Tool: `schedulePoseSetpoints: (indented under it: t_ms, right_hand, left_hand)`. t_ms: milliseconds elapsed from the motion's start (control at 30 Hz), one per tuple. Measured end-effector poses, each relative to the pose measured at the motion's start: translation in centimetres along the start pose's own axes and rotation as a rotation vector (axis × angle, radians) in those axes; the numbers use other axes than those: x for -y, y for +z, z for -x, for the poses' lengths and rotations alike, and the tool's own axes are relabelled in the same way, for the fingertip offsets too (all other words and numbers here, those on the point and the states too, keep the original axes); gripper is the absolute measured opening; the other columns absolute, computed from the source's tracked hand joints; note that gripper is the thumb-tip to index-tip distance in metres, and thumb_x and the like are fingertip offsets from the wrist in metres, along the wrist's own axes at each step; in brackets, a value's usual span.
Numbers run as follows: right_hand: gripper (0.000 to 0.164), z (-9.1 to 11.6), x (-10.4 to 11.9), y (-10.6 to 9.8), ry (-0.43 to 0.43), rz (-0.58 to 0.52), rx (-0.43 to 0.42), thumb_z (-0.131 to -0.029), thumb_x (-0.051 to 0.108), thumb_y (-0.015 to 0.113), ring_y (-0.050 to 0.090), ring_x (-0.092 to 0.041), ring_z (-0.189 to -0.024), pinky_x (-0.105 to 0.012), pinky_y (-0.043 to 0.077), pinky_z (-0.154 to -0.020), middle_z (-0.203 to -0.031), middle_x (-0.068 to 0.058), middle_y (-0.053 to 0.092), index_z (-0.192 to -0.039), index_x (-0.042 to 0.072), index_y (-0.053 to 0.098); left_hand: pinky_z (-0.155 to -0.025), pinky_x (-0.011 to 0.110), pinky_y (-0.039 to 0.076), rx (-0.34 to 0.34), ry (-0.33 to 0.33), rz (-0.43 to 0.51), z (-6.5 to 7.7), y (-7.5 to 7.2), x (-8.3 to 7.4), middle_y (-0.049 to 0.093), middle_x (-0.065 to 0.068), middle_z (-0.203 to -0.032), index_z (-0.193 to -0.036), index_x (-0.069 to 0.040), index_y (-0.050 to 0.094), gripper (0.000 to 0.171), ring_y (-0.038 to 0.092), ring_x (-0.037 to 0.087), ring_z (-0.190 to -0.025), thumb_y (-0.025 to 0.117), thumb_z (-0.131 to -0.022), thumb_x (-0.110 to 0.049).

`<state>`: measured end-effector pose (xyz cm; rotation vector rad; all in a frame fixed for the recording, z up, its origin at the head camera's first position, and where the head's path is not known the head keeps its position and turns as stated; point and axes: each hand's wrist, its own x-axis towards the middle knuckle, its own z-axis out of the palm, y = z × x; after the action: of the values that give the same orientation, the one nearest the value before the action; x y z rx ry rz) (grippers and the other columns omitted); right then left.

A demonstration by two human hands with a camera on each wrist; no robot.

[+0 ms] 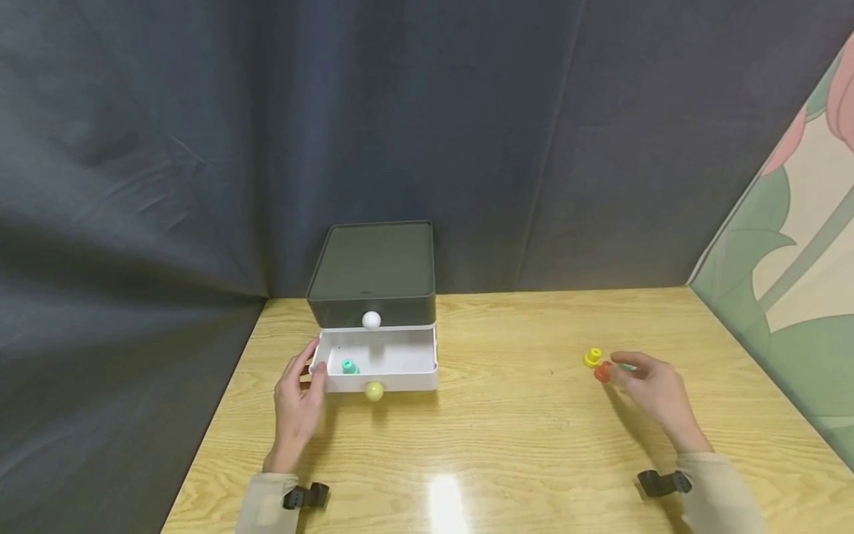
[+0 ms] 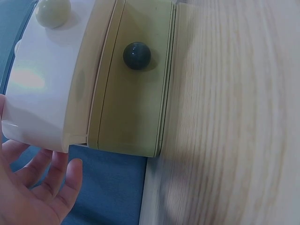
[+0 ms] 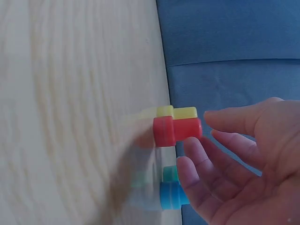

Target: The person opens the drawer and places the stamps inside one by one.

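My left hand (image 1: 298,404) holds the left front corner of a pulled-out white drawer (image 1: 407,381), thumb at the front edge and fingers along its side. Inside the drawer stands a teal peg-shaped piece (image 1: 349,366). Over on the right, my right hand (image 1: 650,393) is at a red peg-shaped piece (image 3: 176,131), thumb and fingers spread on either side of its narrow end with a gap between them. Just behind the red one is a yellow piece (image 1: 592,357). In the right wrist view, a blue piece (image 3: 171,195) and a green piece (image 3: 170,173) stand below, partly behind the fingertips.
The drawer belongs to a dark-topped cabinet (image 1: 380,259); its top drawer has a white knob (image 1: 371,320). Below the white drawer, an olive drawer (image 2: 131,103) is closed. Dark cloth (image 1: 414,148) hangs behind the wooden table (image 1: 507,430), and a flower-patterned panel (image 1: 800,282) stands right.
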<state>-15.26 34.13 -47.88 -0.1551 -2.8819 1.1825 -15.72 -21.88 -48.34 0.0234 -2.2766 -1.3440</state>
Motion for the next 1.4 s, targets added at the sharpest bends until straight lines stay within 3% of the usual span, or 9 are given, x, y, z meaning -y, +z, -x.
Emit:
schedulePoseSetpoints:
  t_ms: [133, 267, 333, 467, 633, 1000, 1200, 1400]
  right_hand:
    - [0.055, -0.1, 0.0, 0.3, 0.003, 0.002, 0.013, -0.108, 0.041, 0.063, 0.066, -0.055, -0.12, -0.048, 0.059, -0.079, -0.128, -0.034, 0.071, -0.142, -0.002, 0.063]
    - [0.055, -0.3, 0.0, 0.6, 0.011, 0.001, 0.029, -0.108, 0.04, 0.062, 0.047, -0.061, -0.141, -0.066, 0.054, -0.097, -0.136, -0.035, 0.066, -0.143, -0.003, 0.062]
    - [0.055, -0.4, 0.0, 0.7, 0.01, 0.007, 0.032, -0.108, 0.04, 0.062, 0.038, -0.062, -0.147, -0.068, 0.05, -0.101, -0.138, -0.036, 0.064, -0.143, -0.003, 0.062]
    - [0.053, -0.6, -0.1, 1.0, 0.003, 0.016, 0.026, -0.108, 0.038, 0.063, 0.037, -0.061, -0.148, -0.068, 0.049, -0.102, -0.139, -0.037, 0.063, -0.141, -0.003, 0.064]
    - [0.052, -0.6, -0.1, 1.2, 0.002, 0.014, 0.02, -0.108, 0.037, 0.063, 0.038, -0.062, -0.146, -0.077, 0.041, -0.107, -0.141, -0.037, 0.061, -0.139, -0.004, 0.064]
    - [0.053, -0.4, -0.5, 0.9, -0.013, 0.028, 0.0, -0.107, 0.042, 0.064, 0.051, -0.061, -0.137, -0.073, 0.049, -0.097, -0.134, -0.034, 0.068, -0.135, -0.002, 0.068]
    - [0.049, -0.2, -0.4, 0.7, -0.042, 0.039, -0.047, -0.106, 0.04, 0.066, 0.068, -0.054, -0.114, -0.053, 0.057, -0.079, -0.125, -0.032, 0.072, -0.131, -0.002, 0.071]
    - [0.046, 0.2, 0.2, 0.7, -0.074, 0.012, -0.052, -0.106, 0.037, 0.068, 0.073, -0.049, -0.109, -0.048, 0.059, -0.077, -0.126, -0.031, 0.073, -0.132, -0.001, 0.07]
  left_hand:
    - [-0.074, 0.006, 0.048, -0.005, 0.003, 0.002, 0.0, -0.1, -0.1, 0.07, 0.019, -0.132, -0.148, -0.009, 0.063, 0.044, 0.053, 0.003, -0.097, 0.06, -0.104, -0.008]
    - [-0.074, 0.006, 0.048, -0.016, 0.007, 0.0, 0.0, -0.3, 0.0, 0.071, 0.019, -0.13, -0.148, -0.01, 0.064, 0.044, 0.053, 0.004, -0.097, 0.06, -0.104, -0.008]
    - [-0.074, 0.007, 0.048, -0.02, 0.012, -0.004, 0.0, -0.3, 0.0, 0.071, 0.019, -0.129, -0.148, -0.009, 0.064, 0.044, 0.053, 0.004, -0.096, 0.06, -0.104, -0.008]
    - [-0.074, 0.007, 0.047, -0.022, 0.014, -0.014, 0.1, -0.5, -0.1, 0.071, 0.02, -0.129, -0.148, -0.009, 0.064, 0.043, 0.052, 0.004, -0.096, 0.06, -0.105, -0.008]
    - [-0.074, 0.008, 0.047, -0.019, -0.001, -0.012, 0.2, -0.6, -0.1, 0.071, 0.018, -0.13, -0.149, -0.01, 0.064, 0.044, 0.052, 0.004, -0.096, 0.06, -0.105, -0.008]
    - [-0.074, 0.007, 0.049, -0.01, 0.015, -0.006, 0.0, -0.5, 0.0, 0.071, 0.02, -0.131, -0.149, -0.009, 0.063, 0.045, 0.054, 0.004, -0.097, 0.06, -0.105, -0.007]
    - [-0.073, 0.009, 0.049, -0.012, 0.005, -0.009, 0.1, -0.5, -0.1, 0.071, 0.019, -0.131, -0.149, -0.009, 0.064, 0.045, 0.054, 0.004, -0.097, 0.06, -0.104, -0.007]
    - [-0.073, 0.009, 0.049, -0.009, 0.006, -0.005, 0.1, -0.5, 0.1, 0.071, 0.019, -0.13, -0.148, -0.009, 0.064, 0.045, 0.055, 0.006, -0.096, 0.061, -0.104, -0.007]
